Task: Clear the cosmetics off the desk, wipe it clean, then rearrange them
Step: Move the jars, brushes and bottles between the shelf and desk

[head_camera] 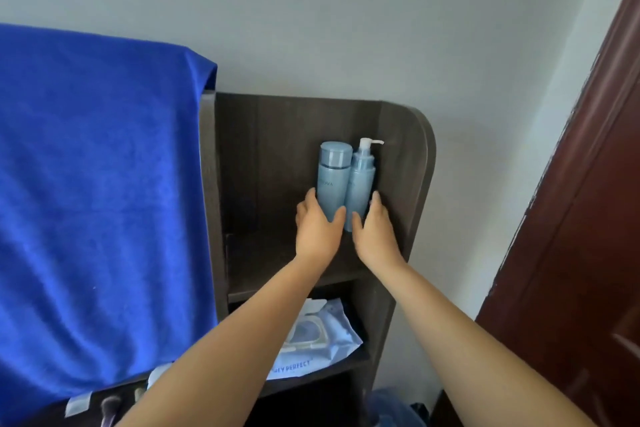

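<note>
A pale wall is seen behind a dark wooden shelf unit (401,135), with a blue towel (97,184) draped over whatever stands to its left and a reddish-brown door (588,218) at the right. On the upper shelf, toward its right side panel, two light-blue cosmetics are stood upright and touching: a capped bottle (331,180) and, just right of it, a pump bottle (361,184) whose white nozzle is turned toward the panel. The capped bottle is gripped low down by the left hand (317,229), fingers on its left side and thumb across its front. The pump bottle is held near its base by the right hand (372,232), thumb in front and fingers between bottle and panel. Whether the bottles are being set down or lifted cannot be told. On the shelf below, a pack of wipes (322,336) is lain; at the lower left edge, makeup brushes (109,407) are partly shown.

Both bottles are tall and held low, so a tip is judged likely if either is nudged. The pump nozzle could be caught on the side panel.
</note>
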`<state>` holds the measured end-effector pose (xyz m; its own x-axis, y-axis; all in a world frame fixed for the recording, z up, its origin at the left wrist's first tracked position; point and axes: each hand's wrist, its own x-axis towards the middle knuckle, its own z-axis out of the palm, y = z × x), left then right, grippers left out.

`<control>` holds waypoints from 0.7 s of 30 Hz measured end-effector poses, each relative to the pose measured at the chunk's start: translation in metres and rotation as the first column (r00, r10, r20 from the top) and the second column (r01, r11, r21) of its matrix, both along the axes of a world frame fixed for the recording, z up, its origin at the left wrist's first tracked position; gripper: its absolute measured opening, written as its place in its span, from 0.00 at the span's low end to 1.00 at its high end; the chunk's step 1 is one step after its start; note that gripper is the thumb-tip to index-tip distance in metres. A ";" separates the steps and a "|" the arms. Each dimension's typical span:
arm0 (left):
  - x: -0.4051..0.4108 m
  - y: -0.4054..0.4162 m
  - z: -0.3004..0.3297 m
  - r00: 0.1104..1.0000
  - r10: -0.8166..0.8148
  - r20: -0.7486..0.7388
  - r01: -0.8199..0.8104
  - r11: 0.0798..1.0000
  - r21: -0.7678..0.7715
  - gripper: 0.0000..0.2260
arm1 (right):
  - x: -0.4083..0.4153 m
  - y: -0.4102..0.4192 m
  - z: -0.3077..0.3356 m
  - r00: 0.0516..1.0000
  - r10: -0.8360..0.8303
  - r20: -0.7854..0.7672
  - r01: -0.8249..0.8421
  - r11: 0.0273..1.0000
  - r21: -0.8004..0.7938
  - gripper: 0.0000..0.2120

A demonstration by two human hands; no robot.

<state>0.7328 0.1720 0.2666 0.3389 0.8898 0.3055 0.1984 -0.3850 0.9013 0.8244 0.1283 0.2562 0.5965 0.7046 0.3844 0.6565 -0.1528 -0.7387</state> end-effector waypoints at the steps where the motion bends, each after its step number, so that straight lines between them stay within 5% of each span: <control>1: 0.005 0.003 -0.001 1.000 -0.006 0.006 0.006 1.000 -0.005 0.27 | 0.003 0.006 -0.001 1.000 0.000 -0.025 0.001 1.000 0.021 0.26; 15: -0.014 0.010 -0.007 0.998 0.023 0.062 -0.024 0.999 0.024 0.24 | 0.002 0.001 -0.003 0.998 -0.002 -0.060 0.010 0.991 0.134 0.22; 21: -0.067 -0.049 -0.016 0.979 0.042 0.202 -0.058 0.996 0.073 0.22 | -0.032 -0.061 -0.006 0.979 0.177 -0.098 -0.150 0.960 0.236 0.20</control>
<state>0.6656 0.1229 0.2508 0.2197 0.8750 0.4315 0.0383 -0.4497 0.8924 0.7925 0.0669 0.2505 0.5306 0.6990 0.4794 0.5655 0.1294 -0.8145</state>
